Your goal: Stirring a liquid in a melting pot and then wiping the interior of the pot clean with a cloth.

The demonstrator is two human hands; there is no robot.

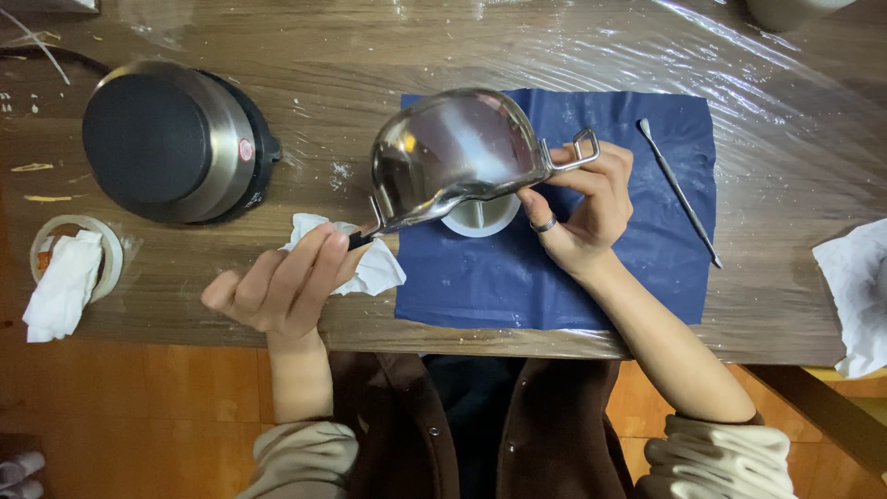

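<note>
A shiny steel melting pot (453, 152) is tilted over a small white round container (480, 217) that rests on a dark blue cloth (637, 231). My right hand (582, 208) pinches the pot's wire loop at its right side. My left hand (282, 282) grips the pot's long handle at its left end, with a crumpled white tissue (374, 268) pressed under the fingers. The pot's spout edge hangs just above the container, which is mostly hidden by the pot.
A round black hot plate with a steel rim (171, 139) sits at the left. A tape roll with tissue in it (69, 268) lies near the left edge. A thin metal tool (679, 194) rests on the cloth's right side. More white tissue (855, 286) lies at the far right. Plastic film covers the wooden table (323, 65).
</note>
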